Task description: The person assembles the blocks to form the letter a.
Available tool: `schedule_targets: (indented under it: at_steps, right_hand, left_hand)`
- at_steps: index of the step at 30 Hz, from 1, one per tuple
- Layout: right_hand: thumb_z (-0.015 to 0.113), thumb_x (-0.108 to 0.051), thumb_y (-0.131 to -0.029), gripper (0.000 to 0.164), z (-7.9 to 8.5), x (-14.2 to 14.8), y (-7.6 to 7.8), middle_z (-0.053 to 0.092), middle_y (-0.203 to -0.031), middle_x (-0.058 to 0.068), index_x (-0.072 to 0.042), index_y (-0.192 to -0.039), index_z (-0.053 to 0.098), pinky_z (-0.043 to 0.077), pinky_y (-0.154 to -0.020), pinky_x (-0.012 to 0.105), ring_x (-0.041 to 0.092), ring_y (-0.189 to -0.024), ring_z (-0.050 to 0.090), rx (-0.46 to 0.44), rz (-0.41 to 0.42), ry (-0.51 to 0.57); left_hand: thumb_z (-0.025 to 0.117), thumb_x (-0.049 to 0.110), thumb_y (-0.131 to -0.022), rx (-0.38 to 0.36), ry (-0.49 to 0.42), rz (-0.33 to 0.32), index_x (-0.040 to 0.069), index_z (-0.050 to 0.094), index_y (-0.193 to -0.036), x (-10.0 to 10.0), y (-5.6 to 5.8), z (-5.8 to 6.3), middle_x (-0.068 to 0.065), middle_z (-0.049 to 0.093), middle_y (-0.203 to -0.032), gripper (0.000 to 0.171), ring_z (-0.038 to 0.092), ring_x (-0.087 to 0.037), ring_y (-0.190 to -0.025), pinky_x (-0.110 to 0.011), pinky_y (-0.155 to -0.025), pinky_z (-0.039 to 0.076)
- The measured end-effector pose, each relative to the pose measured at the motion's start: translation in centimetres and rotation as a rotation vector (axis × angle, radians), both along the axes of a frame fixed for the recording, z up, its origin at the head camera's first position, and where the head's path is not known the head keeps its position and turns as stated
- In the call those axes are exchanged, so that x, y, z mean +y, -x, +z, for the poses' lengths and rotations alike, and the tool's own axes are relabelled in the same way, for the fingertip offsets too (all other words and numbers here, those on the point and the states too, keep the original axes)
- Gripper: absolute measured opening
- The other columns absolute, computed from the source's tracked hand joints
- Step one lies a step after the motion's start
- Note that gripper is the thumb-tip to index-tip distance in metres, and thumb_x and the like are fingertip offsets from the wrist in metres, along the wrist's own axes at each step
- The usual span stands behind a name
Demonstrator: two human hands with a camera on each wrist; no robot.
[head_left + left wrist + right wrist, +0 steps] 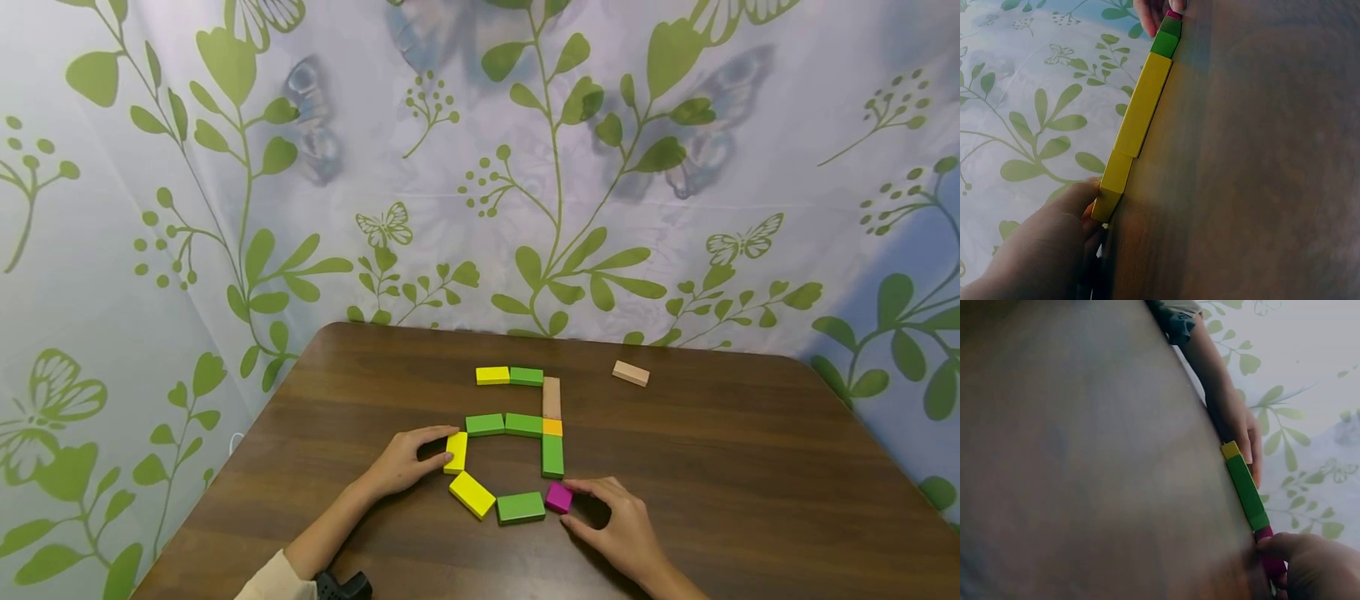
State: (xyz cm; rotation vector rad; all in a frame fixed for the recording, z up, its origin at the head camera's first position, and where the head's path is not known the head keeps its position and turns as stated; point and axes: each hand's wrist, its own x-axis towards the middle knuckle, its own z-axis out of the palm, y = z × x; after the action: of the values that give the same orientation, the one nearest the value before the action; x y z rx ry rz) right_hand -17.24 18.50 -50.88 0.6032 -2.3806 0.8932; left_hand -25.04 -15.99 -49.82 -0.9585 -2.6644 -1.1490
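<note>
My left hand (405, 461) holds a yellow block (456, 452) at the left of a shape laid out on the table, with thumb at its side and a finger at its far end. A second yellow block (472, 495) lies slanted just below it. On the other side, my right hand (618, 525) pinches a small magenta block (558, 497) between thumb and finger. That block sits beside a green block (521, 508) on the near side. Just above the magenta block stands the end of another green block (552, 456). The right wrist view shows the thumb against the magenta block (1265, 534).
Two green blocks form a middle row, with an orange block (552, 427) at its right end. A wooden block (551, 398) runs up from there to a far row of green and yellow (492, 376). Another wooden block (631, 373) lies apart at the back right. A patterned curtain (420, 167) hangs behind the table.
</note>
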Motion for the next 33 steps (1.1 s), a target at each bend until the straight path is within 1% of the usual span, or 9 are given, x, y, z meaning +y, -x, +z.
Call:
schedule_targets:
  at_steps: [2, 5, 11, 17, 33]
  right_hand:
    - [0.088, -0.021, -0.057, 0.045, 0.00, -0.05, 0.03, 0.064, -0.093, -0.019, -0.022, -0.098, 0.071, 0.038, -0.079, 0.007, 0.003, -0.087, 0.058, -0.004, -0.010, -0.002]
    - [0.088, -0.025, -0.058, 0.041, -0.05, -0.21, 0.16, 0.063, -0.092, -0.021, -0.024, -0.095, 0.070, 0.040, -0.076, 0.009, 0.001, -0.086, 0.057, -0.010, -0.027, -0.015]
    - [0.087, -0.025, -0.059, 0.037, -0.05, -0.51, 0.28, 0.064, -0.089, -0.020, -0.023, -0.092, 0.071, 0.043, -0.072, 0.011, 0.000, -0.083, 0.057, -0.002, -0.034, -0.004]
    - [0.087, -0.023, -0.058, 0.038, -0.03, -0.58, 0.43, 0.065, -0.089, -0.018, -0.021, -0.092, 0.071, 0.041, -0.072, 0.007, 0.002, -0.083, 0.057, 0.013, -0.025, 0.008]
    - [0.087, -0.020, -0.060, 0.038, -0.22, -0.61, 0.69, 0.065, -0.091, -0.016, -0.019, -0.095, 0.072, 0.041, -0.076, 0.008, 0.003, -0.085, 0.057, 0.033, 0.011, 0.007]
  left_hand:
    - [0.058, 0.037, -0.091, 0.001, 0.000, 0.000, 0.014, 0.056, -0.129, 0.00, 0.00, 0.01, 0.004, 0.055, -0.127, 0.045, 0.049, -0.015, -0.119, -0.041, -0.095, 0.041]
    - [0.058, 0.036, -0.091, 0.005, 0.001, 0.001, 0.014, 0.056, -0.129, 0.00, -0.02, 0.05, 0.003, 0.056, -0.127, 0.044, 0.049, -0.016, -0.118, -0.042, -0.095, 0.042]
    - [0.057, 0.035, -0.092, 0.012, 0.007, 0.002, 0.014, 0.055, -0.130, 0.02, 0.03, -0.02, 0.004, 0.056, -0.127, 0.044, 0.050, -0.017, -0.118, -0.043, -0.094, 0.042]
    - [0.057, 0.037, -0.091, 0.006, 0.007, 0.006, 0.015, 0.056, -0.129, 0.03, 0.03, -0.04, 0.004, 0.056, -0.127, 0.044, 0.049, -0.016, -0.118, -0.042, -0.095, 0.042]
    - [0.058, 0.036, -0.091, 0.012, 0.013, 0.011, 0.015, 0.056, -0.129, -0.01, 0.04, -0.07, 0.004, 0.056, -0.127, 0.043, 0.050, -0.016, -0.118, -0.042, -0.094, 0.042]
